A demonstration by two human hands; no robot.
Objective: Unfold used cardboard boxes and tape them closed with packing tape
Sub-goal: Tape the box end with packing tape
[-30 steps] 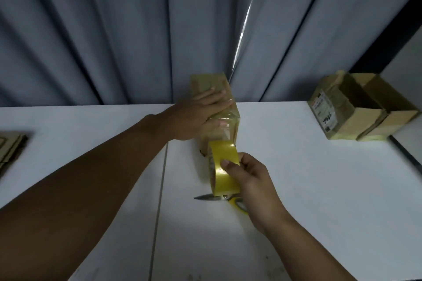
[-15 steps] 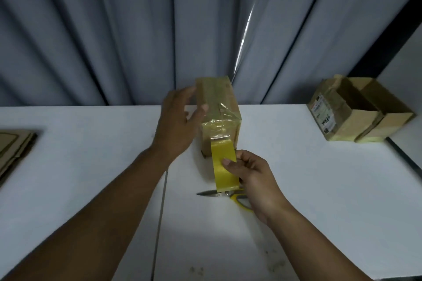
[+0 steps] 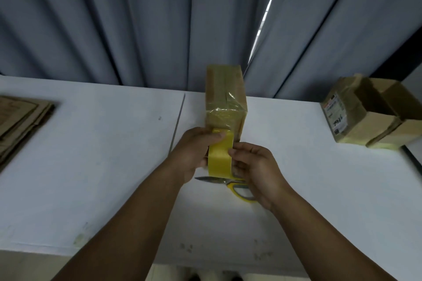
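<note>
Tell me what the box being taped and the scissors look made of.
Box: matte brown cardboard, with glossy wrinkled tape across it. Scissors: shiny grey blades, likely metal; yellow handles, probably plastic.

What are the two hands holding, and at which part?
The left hand and right hand grip the yellow tape roll by its opposite sides.

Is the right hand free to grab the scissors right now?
Probably not at once: the right hand grips the tape roll, as does the left hand. The scissors lie on the table just under it, so reach looks easy once it lets go.
</note>
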